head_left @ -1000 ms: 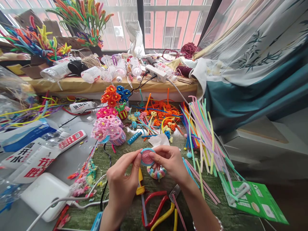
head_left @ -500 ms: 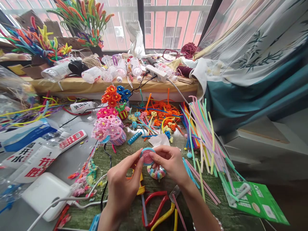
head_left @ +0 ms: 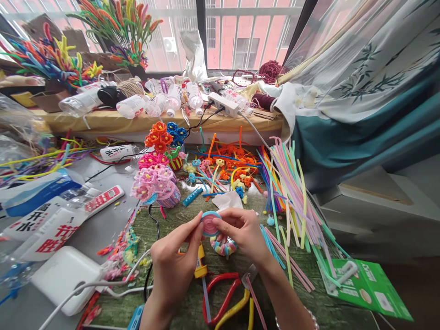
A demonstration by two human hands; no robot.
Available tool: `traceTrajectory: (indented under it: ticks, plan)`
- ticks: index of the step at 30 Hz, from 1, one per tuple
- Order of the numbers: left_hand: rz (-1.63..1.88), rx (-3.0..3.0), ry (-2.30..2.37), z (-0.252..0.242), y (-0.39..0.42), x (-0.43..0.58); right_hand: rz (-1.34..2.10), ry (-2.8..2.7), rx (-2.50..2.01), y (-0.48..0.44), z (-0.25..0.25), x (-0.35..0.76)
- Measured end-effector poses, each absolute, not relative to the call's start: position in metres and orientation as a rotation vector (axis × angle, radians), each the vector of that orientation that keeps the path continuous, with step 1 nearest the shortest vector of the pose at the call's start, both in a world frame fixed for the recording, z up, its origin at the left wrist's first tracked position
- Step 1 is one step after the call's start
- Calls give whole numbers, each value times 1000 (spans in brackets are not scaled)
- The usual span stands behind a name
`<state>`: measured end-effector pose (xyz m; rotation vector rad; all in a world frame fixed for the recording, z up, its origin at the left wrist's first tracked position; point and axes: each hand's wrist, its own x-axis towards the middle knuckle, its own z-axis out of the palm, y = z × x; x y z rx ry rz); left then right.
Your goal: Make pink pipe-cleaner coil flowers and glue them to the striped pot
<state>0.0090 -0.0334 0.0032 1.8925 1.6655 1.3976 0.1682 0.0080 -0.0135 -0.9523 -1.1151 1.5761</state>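
Observation:
Between my two hands a small round pink coil with a blue rim (head_left: 210,223) is held up. My left hand (head_left: 177,261) pinches its left edge between thumb and fingertips. On its right side, my right hand (head_left: 242,231) grips it, the thumb lying over the pink face. Just below and behind the right fingers lies a ring in pastel stripes (head_left: 223,246), partly covered by them. A yellow glue gun (head_left: 200,263) is beside my left hand, partly hidden. Red-handled pliers (head_left: 220,298) and a yellow-handled tool (head_left: 237,309) lie below my wrists.
Pipe-cleaner flowers (head_left: 154,181) stand behind my left hand. Loose pastel stems (head_left: 295,197) and a green packet (head_left: 369,286) lie to the right. A white adapter box (head_left: 67,279) with a cable is at the left. Bottles line the sill (head_left: 137,126).
My left hand has shifted very slightly left, its fingers still on the coil, and more of the yellow glue gun shows. The right hand stays nearly the same.

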Motion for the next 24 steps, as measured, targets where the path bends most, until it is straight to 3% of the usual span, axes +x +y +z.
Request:
traceTrajectory:
  ticks: [24]
  plan:
    - [1289, 1838, 1642, 7, -31, 6, 1743, -1064, -907, 12, -23, 176]
